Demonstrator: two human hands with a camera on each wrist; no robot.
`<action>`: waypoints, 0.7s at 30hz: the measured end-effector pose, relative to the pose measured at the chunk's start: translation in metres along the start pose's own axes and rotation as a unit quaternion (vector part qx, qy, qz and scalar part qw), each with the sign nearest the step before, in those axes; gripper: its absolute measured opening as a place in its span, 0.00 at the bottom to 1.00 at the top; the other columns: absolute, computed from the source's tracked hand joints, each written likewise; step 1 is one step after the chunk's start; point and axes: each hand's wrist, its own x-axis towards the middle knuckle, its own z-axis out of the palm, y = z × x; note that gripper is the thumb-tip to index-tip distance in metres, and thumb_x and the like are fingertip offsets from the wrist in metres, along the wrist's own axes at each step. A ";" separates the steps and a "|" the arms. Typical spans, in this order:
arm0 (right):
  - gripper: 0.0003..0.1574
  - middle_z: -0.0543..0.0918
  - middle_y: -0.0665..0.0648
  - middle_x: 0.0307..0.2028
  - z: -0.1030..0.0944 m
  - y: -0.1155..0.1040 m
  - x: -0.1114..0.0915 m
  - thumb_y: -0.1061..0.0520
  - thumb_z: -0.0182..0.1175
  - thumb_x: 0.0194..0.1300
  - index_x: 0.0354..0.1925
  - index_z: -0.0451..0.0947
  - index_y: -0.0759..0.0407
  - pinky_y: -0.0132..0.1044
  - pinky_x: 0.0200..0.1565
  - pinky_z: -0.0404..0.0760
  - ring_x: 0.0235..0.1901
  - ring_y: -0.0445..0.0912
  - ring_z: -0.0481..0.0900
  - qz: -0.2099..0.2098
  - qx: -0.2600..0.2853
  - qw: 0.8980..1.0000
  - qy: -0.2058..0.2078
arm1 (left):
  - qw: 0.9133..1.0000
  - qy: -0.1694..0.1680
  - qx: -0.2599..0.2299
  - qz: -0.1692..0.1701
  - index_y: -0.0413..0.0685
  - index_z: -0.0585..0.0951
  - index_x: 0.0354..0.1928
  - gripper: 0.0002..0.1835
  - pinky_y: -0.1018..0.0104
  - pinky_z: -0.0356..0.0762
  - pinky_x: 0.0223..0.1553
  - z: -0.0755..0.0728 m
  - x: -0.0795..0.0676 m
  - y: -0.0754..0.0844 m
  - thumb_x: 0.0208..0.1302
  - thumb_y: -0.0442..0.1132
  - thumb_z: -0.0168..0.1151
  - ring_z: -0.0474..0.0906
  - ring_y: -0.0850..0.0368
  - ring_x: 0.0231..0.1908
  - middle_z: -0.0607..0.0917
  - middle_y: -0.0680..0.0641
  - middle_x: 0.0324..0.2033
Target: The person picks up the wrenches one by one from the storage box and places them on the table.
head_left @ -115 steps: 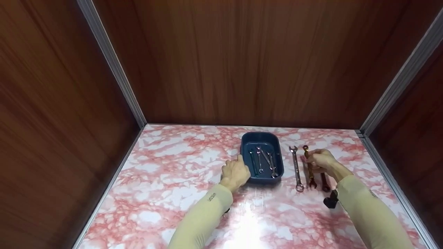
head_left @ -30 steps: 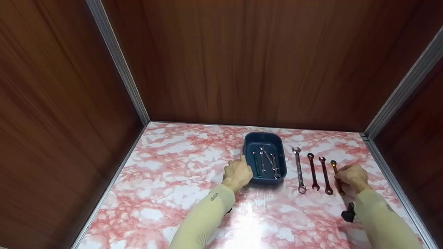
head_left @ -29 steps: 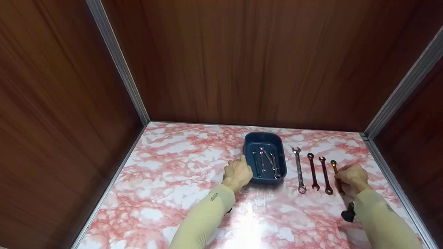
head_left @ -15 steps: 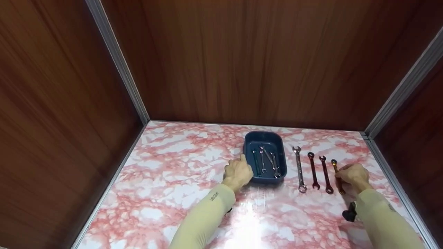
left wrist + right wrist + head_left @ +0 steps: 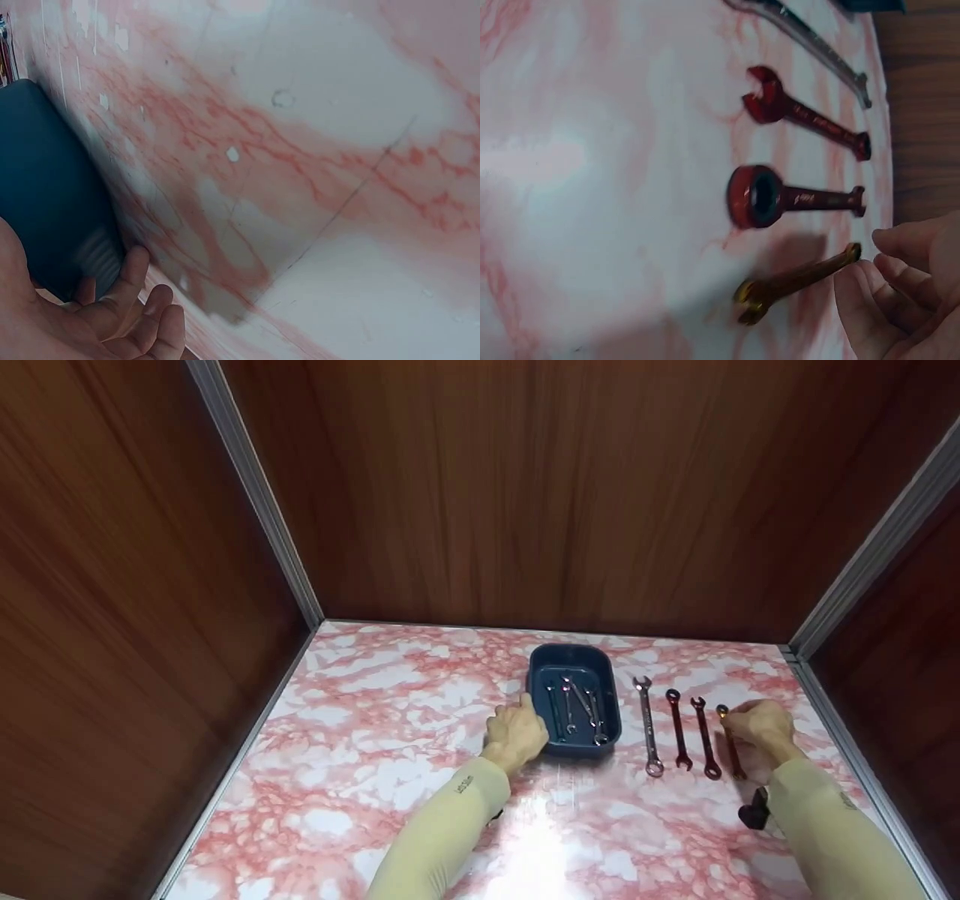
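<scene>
Head view, gold wrench (image 5: pixel 732 750) by right hand (image 5: pixel 763 727), left hand (image 5: pixel 516 735) on tray (image 5: pixel 571 658)

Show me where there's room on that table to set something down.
Between the left wall and the left hand, the table lies bare; so does the patch between the sleeves. It's crowded from the tub across four wrenches to the right hand.

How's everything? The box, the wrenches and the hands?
Blue box: upright, uncovered.
Small wrenches: lying inside the box.
Silver wrench: lying flat, open end farther away.
Left red wrench: lying flat, open end nearer.
Right red wrench: lying flat, open end farther away.
Gold wrench: open end nearer.
Left hand: against the box.
Right hand: at the gold wrench, fingers apart; touching unclear.
</scene>
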 end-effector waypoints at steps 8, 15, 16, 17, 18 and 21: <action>0.34 0.91 0.58 0.40 0.002 -0.032 0.000 0.52 0.71 0.69 0.64 0.82 0.74 0.42 0.47 0.95 0.38 0.47 0.92 0.011 0.072 0.997 -0.037 | 1.000 0.023 0.012 0.007 0.44 0.76 0.65 0.21 0.40 0.88 0.47 0.020 0.011 -0.006 0.78 0.48 0.53 0.88 0.39 0.51 0.93 0.39 0.49; 0.34 0.93 0.67 0.51 0.009 -0.055 -0.001 0.50 0.67 0.75 0.68 0.80 0.72 0.49 0.52 0.95 0.44 0.50 0.94 0.005 0.084 0.995 -0.054 | 1.000 -0.002 -0.006 -0.001 0.44 0.76 0.70 0.24 0.40 0.88 0.53 0.001 0.000 0.000 0.82 0.50 0.54 0.88 0.38 0.55 0.93 0.36 0.52; 0.34 0.93 0.68 0.53 0.010 -0.058 -0.002 0.49 0.67 0.75 0.68 0.80 0.72 0.49 0.53 0.95 0.46 0.51 0.94 0.002 0.083 0.995 -0.056 | 1.000 -0.004 -0.004 -0.002 0.44 0.75 0.71 0.24 0.40 0.88 0.53 0.000 -0.001 0.001 0.82 0.50 0.54 0.88 0.39 0.55 0.93 0.36 0.52; 0.34 0.92 0.69 0.55 0.011 -0.060 -0.002 0.49 0.67 0.75 0.68 0.80 0.72 0.49 0.53 0.95 0.46 0.51 0.94 -0.001 0.085 0.995 -0.058 | 1.000 -0.005 -0.003 -0.003 0.44 0.75 0.70 0.24 0.40 0.88 0.54 -0.001 -0.002 0.001 0.83 0.50 0.54 0.88 0.39 0.55 0.93 0.36 0.52; 0.34 0.92 0.70 0.56 0.012 -0.063 -0.003 0.49 0.67 0.75 0.68 0.80 0.71 0.49 0.54 0.95 0.47 0.51 0.94 -0.002 0.092 0.994 -0.061 | 1.000 -0.008 -0.002 -0.003 0.44 0.75 0.71 0.24 0.40 0.88 0.54 -0.002 -0.002 0.002 0.83 0.50 0.53 0.88 0.39 0.56 0.93 0.36 0.53; 0.34 0.92 0.67 0.52 0.015 -0.073 -0.003 0.51 0.67 0.75 0.69 0.79 0.72 0.46 0.53 0.95 0.43 0.46 0.93 -0.009 0.112 0.992 -0.061 | 1.000 -0.009 -0.002 -0.003 0.44 0.74 0.74 0.26 0.40 0.87 0.55 -0.003 -0.002 0.002 0.83 0.50 0.52 0.87 0.39 0.57 0.93 0.36 0.54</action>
